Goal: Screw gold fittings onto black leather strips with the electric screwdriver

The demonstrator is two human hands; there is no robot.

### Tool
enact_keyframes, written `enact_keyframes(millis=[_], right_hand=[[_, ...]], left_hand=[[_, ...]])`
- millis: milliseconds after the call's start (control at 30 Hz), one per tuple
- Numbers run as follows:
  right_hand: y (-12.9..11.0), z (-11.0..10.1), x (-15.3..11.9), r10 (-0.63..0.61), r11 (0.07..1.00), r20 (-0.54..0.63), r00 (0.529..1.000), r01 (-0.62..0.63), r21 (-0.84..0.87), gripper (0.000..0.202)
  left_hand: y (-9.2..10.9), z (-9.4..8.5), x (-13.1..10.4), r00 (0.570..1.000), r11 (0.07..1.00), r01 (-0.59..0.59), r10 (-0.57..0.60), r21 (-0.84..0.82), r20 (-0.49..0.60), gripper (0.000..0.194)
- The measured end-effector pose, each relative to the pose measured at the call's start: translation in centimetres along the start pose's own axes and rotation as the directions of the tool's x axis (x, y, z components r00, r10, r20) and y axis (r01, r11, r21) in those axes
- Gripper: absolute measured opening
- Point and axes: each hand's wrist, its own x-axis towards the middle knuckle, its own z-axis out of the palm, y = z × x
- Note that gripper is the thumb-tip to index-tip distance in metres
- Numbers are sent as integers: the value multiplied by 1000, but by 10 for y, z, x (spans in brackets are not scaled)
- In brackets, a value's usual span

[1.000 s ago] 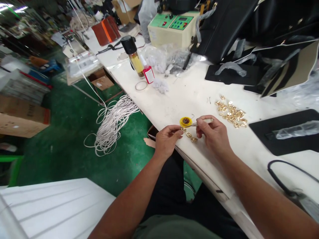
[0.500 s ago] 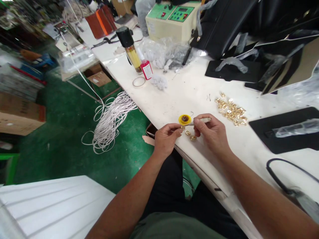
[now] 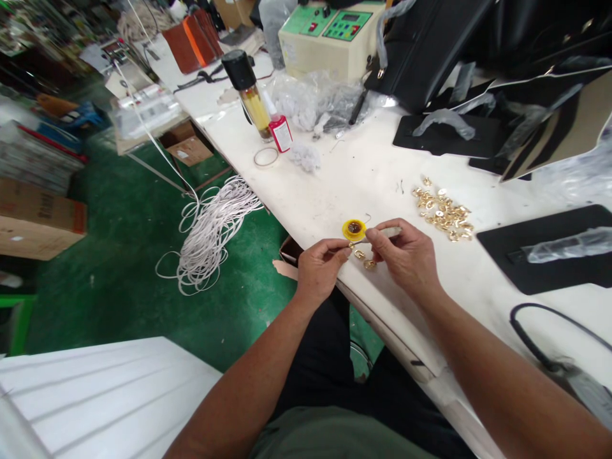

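Note:
My left hand [image 3: 321,266], at the table's front edge, pinches a small gold metal fitting [image 3: 351,245] between thumb and fingertips. In my right hand [image 3: 403,254] is a thin metal-tipped tool with a pale handle [image 3: 393,232]. Its tip meets or nearly meets the fitting; whether it is a screwdriver or an awl I cannot tell. Just behind the fingertips sits a small yellow dish [image 3: 354,229] with dark brown contents. Loose gold fittings [image 3: 359,254] lie on the table between my hands.
A pile of gold fittings [image 3: 442,209] lies to the right on the white table [image 3: 329,185]. Farther back stand a red bottle [image 3: 280,132], a black-capped flask [image 3: 251,95] and a control box [image 3: 329,44]. Black panels [image 3: 549,248] lie at right. White cord [image 3: 213,229] is heaped on the floor.
My right hand has shifted slightly left, bringing the tool closer to the fitting in my left hand. The left hand has barely moved.

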Motion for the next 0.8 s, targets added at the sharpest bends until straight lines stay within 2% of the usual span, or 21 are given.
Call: enact_keyframes(millis=[133, 267, 367, 567, 667, 800], right_hand=[[1, -2, 2, 24, 999, 3, 1000, -24, -41, 42], [5, -5, 3, 18, 997, 105, 994, -25, 70, 38], [5, -6, 4, 40, 994, 128, 991, -53, 93, 35], [0, -9, 7, 79, 996, 67, 995, -82, 38, 44], [4, -13, 12, 67, 987, 2, 998, -67, 144, 45], [15, -22, 25, 71, 954, -90, 993, -42, 297, 42]], left_hand=[[-2, 0, 0, 1000, 1000, 0, -1, 26, 10, 17], [-4, -1, 2, 1000, 1000, 25, -25, 18, -2, 20], [-6, -2, 2, 1000, 999, 28, -28, 18, 1, 21], [0, -3, 0, 999, 994, 48, -47, 101, -10, 22], [7, -5, -1, 1000, 974, -10, 12, 228, -7, 20], [14, -9, -2, 993, 910, -116, 94, 398, 75, 13]])
